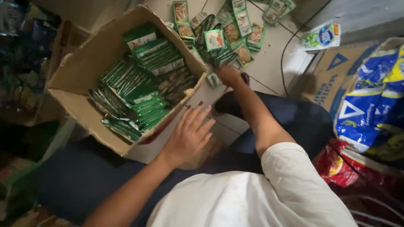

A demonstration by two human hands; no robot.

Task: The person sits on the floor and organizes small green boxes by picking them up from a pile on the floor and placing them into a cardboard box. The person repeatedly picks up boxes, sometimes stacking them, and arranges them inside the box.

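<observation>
Your left hand (188, 135) hovers flat, fingers spread apart and holding nothing, just beside the near corner of the cardboard box (80, 69). Your right hand (229, 75) reaches forward to the strips of green sachets (219, 40) on the pale floor (269, 63); its fingers are curled down among them, but the blur hides whether they have closed on a strip. One small green packet (213, 80) lies just beside that hand, near the box's corner. Inside the box, more green sachets (139, 84) stand packed on edge in rows, white bands showing on the upper ones. The loose strips fan outward from the hand, each pouch green-bordered with a brownish picture panel; the farthest are cut off by the top edge. A dark cable (290, 46) curves across the floor to the right. Beyond it lies a white pouch with a blue round mark (322, 37). At far right, a brown carton with blue triangles (336, 80) sits under a blue and yellow bag (374, 96), and red bags (349, 168) lie below, partly cut off. The left margin is too dark to make out.
</observation>
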